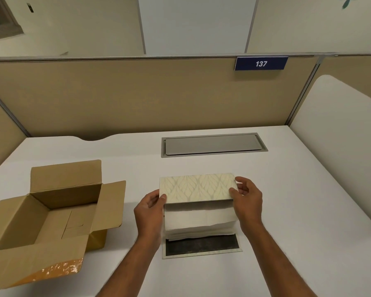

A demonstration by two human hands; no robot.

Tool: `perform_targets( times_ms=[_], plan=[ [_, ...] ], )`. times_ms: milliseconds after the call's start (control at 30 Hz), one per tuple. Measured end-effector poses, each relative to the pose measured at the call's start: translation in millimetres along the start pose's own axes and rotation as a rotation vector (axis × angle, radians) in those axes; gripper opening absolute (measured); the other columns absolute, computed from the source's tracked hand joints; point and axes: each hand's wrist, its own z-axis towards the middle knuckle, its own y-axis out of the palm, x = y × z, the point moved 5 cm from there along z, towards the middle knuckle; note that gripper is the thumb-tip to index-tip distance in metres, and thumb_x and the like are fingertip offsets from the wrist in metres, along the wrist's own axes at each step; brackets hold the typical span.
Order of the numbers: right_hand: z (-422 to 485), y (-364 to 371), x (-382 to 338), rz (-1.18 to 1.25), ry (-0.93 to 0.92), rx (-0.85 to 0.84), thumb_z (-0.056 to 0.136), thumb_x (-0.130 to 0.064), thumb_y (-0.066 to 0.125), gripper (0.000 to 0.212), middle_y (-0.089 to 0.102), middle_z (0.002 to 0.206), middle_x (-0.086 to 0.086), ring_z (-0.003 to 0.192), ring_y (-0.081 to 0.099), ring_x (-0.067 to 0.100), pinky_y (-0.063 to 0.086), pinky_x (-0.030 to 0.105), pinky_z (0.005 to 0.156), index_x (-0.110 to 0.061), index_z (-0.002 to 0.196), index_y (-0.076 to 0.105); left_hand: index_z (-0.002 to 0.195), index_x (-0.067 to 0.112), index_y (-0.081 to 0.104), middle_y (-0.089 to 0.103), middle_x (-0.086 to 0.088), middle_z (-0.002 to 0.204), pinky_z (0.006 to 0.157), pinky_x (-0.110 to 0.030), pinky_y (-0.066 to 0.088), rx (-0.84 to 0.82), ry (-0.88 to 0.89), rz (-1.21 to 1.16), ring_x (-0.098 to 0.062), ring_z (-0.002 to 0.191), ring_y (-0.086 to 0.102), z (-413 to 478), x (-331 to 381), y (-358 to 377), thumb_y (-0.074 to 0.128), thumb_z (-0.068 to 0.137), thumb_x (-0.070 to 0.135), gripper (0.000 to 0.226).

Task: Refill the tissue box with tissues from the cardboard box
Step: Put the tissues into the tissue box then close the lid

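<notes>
A cream tissue box cover (196,187) with a leaf pattern is tilted over a stack of white tissues (199,219). My left hand (149,213) grips its left end and my right hand (247,200) grips its right end. The stack rests on a flat base panel (201,245) with a dark inner face that lies on the white desk (298,211). The brown cardboard box (58,211) stands open at the left, flaps spread, and its visible inside shows no tissues.
A grey cable hatch (212,144) is set into the desk behind the tissue box. Beige partition walls (137,97) close off the back and left. A white rounded panel (338,146) stands at the right. A blue sign (261,63) reads 137.
</notes>
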Motion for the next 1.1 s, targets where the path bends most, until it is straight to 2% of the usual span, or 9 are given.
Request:
perform_targets(
  times_ms=[67, 200, 300, 433, 533, 667, 767, 967, 1100],
  plan=[
    [-6.9, -5.8, 1.8, -0.012, -0.002, -0.013, 0.09, -0.004, 0.067, 0.035, 0.064, 0.111, 0.006, 0.102, 0.062, 0.022, 0.051, 0.018, 0.068, -0.02, 0.121, 0.062, 0.107, 0.018, 0.068, 0.072, 0.002, 0.102, 0.068, -0.013, 0.049, 0.0, 0.004, 0.014, -0.004, 0.092, 0.065, -6.0, -2.7, -4.7, 0.067, 0.09, 0.008, 0.02],
    [-27.1, -23.7, 5.7, -0.03, -0.033, -0.048, 0.087, -0.001, 0.066, 0.043, 0.065, 0.101, 0.005, 0.094, 0.063, 0.019, 0.051, 0.023, 0.071, -0.024, 0.123, 0.06, 0.1, 0.015, 0.069, 0.073, -0.001, 0.099, 0.081, -0.026, 0.054, 0.003, 0.014, 0.072, -0.016, 0.095, 0.068, -20.1, -8.6, -18.3, 0.072, 0.085, 0.004, 0.018],
    [-42.4, -33.4, 15.2, -0.13, -0.064, -0.069, 0.084, -0.005, 0.065, 0.049, 0.066, 0.098, 0.002, 0.093, 0.064, 0.019, 0.056, 0.033, 0.076, -0.029, 0.126, 0.058, 0.093, 0.015, 0.067, 0.073, -0.002, 0.094, 0.079, -0.028, 0.057, -0.027, 0.057, 0.185, -0.016, 0.09, 0.069, -31.8, -11.7, -26.7, 0.073, 0.083, 0.003, 0.017],
    [-64.2, -41.5, 26.8, -0.254, -0.131, -0.072, 0.086, -0.006, 0.064, 0.054, 0.061, 0.096, -0.005, 0.092, 0.062, 0.011, 0.053, 0.031, 0.074, -0.032, 0.132, 0.053, 0.086, 0.017, 0.064, 0.072, -0.003, 0.085, 0.076, -0.034, 0.06, -0.069, 0.136, 0.349, -0.021, 0.083, 0.069, -45.5, -19.9, -37.5, 0.074, 0.08, 0.001, 0.02],
    [-80.0, -44.8, 33.1, -0.315, -0.161, -0.064, 0.088, -0.007, 0.062, 0.057, 0.059, 0.098, -0.006, 0.092, 0.062, 0.007, 0.049, 0.028, 0.073, -0.03, 0.138, 0.049, 0.083, 0.019, 0.06, 0.071, 0.0, 0.081, 0.071, -0.032, 0.061, -0.099, 0.192, 0.463, -0.017, 0.078, 0.069, -55.7, -25.3, -41.5, 0.073, 0.079, 0.001, 0.023],
    [-98.3, -47.0, 44.4, -0.41, -0.184, -0.069, 0.09, -0.01, 0.062, 0.063, 0.056, 0.1, -0.006, 0.089, 0.062, 0.01, 0.05, 0.031, 0.074, -0.033, 0.145, 0.041, 0.084, 0.016, 0.057, 0.068, 0.003, 0.078, 0.056, -0.016, 0.053, -0.12, 0.236, 0.554, -0.012, 0.072, 0.066, -65.1, -34.9, -43.7, 0.072, 0.081, 0.002, 0.021],
    [-109.0, -48.7, 55.5, -0.421, -0.169, -0.069, 0.091, -0.011, 0.062, 0.064, 0.055, 0.101, -0.006, 0.089, 0.062, 0.015, 0.051, 0.031, 0.077, -0.033, 0.147, 0.039, 0.081, 0.016, 0.053, 0.066, 0.004, 0.074, 0.051, -0.016, 0.051, -0.125, 0.232, 0.601, -0.013, 0.068, 0.065, -69.1, -45.0, -44.8, 0.07, 0.084, 0.004, 0.022],
    [-115.7, -49.9, 65.0, -0.439, -0.157, -0.077, 0.091, -0.01, 0.063, 0.065, 0.055, 0.102, -0.003, 0.092, 0.061, 0.02, 0.051, 0.034, 0.079, -0.03, 0.148, 0.038, 0.078, 0.015, 0.051, 0.064, -0.001, 0.071, 0.055, -0.022, 0.048, -0.126, 0.192, 0.603, -0.019, 0.067, 0.063, -69.9, -57.4, -47.5, 0.068, 0.083, -0.002, 0.025],
    [-119.3, -52.7, 67.2, -0.432, -0.158, -0.114, 0.091, -0.008, 0.063, 0.068, 0.058, 0.111, -0.004, 0.101, 0.062, 0.02, 0.052, 0.034, 0.082, -0.03, 0.15, 0.036, 0.079, 0.016, 0.054, 0.065, 0.002, 0.072, 0.057, -0.023, 0.05, -0.136, 0.188, 0.614, -0.015, 0.068, 0.063, -70.9, -59.4, -48.7, 0.07, 0.081, -0.004, 0.025]
  ],
)
